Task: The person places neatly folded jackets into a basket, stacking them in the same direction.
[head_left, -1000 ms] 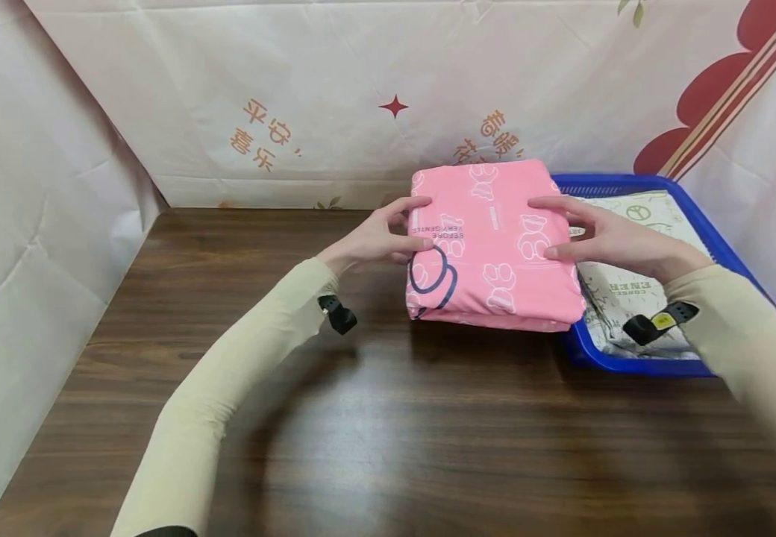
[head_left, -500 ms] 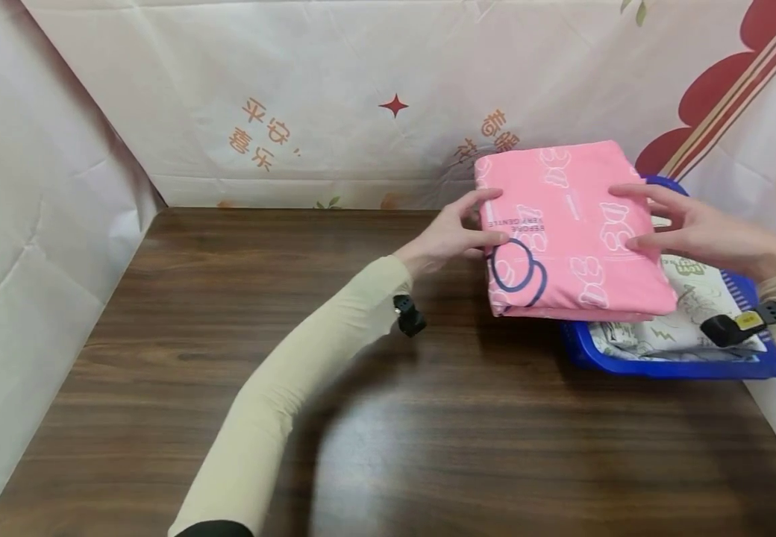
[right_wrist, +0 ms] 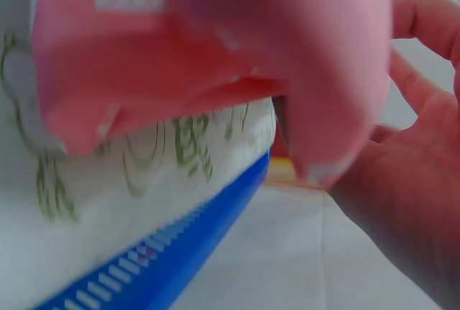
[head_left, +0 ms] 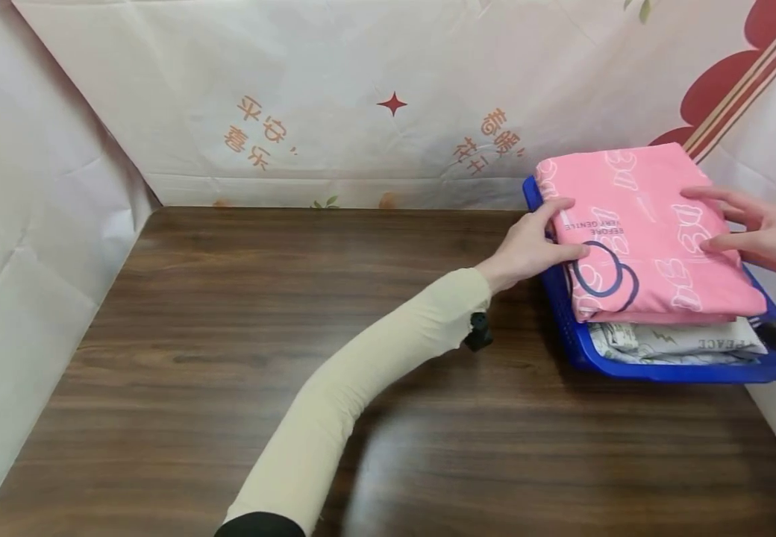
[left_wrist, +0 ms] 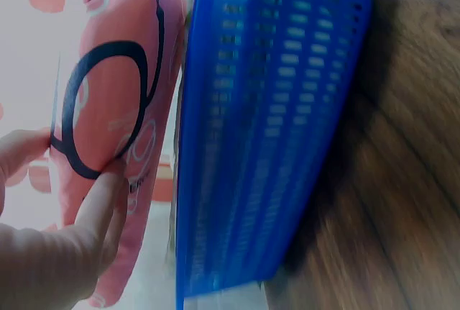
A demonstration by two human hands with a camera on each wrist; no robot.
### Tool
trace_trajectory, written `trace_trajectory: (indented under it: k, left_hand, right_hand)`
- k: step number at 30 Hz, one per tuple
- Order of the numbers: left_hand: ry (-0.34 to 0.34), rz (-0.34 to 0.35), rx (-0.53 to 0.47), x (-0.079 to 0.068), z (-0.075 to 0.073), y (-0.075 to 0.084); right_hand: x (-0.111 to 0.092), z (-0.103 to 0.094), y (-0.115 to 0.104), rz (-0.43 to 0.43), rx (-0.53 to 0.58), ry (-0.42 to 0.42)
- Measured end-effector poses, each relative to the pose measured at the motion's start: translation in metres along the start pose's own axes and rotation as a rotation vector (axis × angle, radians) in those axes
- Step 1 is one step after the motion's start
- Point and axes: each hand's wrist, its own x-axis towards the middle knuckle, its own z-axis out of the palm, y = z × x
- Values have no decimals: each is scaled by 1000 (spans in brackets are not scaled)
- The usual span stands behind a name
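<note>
A folded pink cloth [head_left: 650,224] with white bear-like outlines and a dark looped print is held over a blue basket [head_left: 683,372]. My left hand [head_left: 525,242] grips its left edge, thumb and fingers on either side, also visible in the left wrist view. On the opposite edge, my right hand [head_left: 764,227] grips with its thumb and a finger on top. Below the pink bundle, a white cloth [head_left: 690,339] with green print lies in the basket. In the left wrist view, a narrow gap separates the pink cloth [left_wrist: 108,195] from the basket's perforated side [left_wrist: 280,58].
The basket stands at the right of a dark wooden table [head_left: 280,321], close to the right-hand curtain. A pale printed curtain [head_left: 334,89] rises along the back edge, and another [head_left: 25,224] hangs at the left.
Both hands have carried the pink cloth to the right, from beside the basket to over it. It now covers most of the white cloth from above.
</note>
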Motion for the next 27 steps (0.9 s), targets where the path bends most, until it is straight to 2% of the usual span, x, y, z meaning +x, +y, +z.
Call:
trace_trajectory:
  k: [4, 8, 14, 20, 24, 27]
  left_hand:
    - [-15, 2, 137, 6, 19, 2]
    - [-76, -34, 255, 10, 35, 0]
    - [-146, -96, 400, 17, 47, -2]
    - [-166, -124, 613, 23, 59, 7]
    - [-156, -94, 767, 21, 64, 10]
    - [-130, -110, 829, 18, 63, 10]
  right_hand:
    - [-2, -7, 16, 8, 8, 8]
    - [-7, -7, 31, 39, 46, 6]
    - [-5, 1, 46, 88, 102, -40]
    - [-2, 4, 52, 123, 165, -108]
    - [-1, 7, 50, 136, 104, -114]
    - [-2, 9, 46, 114, 42, -116]
